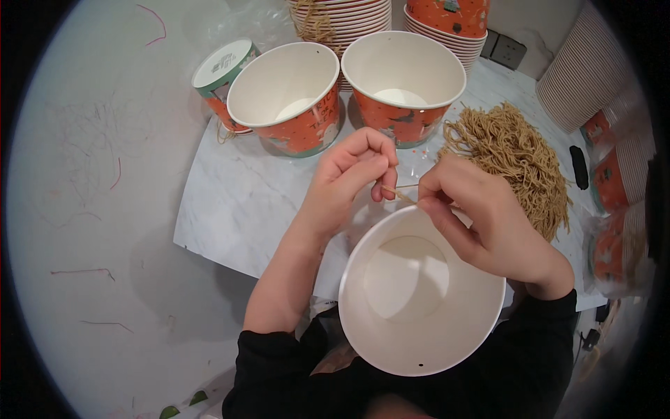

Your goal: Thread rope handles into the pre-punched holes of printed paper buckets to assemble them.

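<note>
A tan cord runs between my two hands over the far rim of a white-lined paper bucket. The bucket leans against my front, its mouth facing up, and a small dark hole shows near its close edge. My left hand has its fingers curled and pinches one part of the cord. On the other side, my right hand grips the cord between thumb and fingertips, above the bucket's right rim. Whether the cord passes through the far rim is hidden by my right hand.
Two orange-printed buckets stand upright at the table's back, with a lidded one lying tilted beside them. Stacked buckets rise behind. A heap of tan cords lies right. More nested buckets and a black object are farther right.
</note>
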Tool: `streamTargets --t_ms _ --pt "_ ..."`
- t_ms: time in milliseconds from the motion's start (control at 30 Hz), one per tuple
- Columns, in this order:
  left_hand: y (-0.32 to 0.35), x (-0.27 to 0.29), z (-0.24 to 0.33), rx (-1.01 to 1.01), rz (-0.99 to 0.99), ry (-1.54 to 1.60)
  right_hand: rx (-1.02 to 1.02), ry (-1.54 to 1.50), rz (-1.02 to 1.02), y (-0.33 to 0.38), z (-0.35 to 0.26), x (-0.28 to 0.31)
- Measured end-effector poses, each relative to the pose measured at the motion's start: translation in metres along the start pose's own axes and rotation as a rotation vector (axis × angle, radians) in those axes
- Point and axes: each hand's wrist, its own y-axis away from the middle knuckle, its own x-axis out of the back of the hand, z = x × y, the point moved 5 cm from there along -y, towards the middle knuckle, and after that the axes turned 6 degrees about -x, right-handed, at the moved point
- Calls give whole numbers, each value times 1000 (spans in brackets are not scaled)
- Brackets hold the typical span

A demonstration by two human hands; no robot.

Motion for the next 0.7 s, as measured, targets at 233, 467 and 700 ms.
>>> streamTargets --t_ms 233,467,700 --pt "3 3 4 -187 -141 -129 18 -16 37 0 2 3" --pt "1 2 4 -121 -141 -207 23 -13 30 2 1 4" --pt "3 9 -6 -42 -175 -24 -5 -40 17 3 1 3"
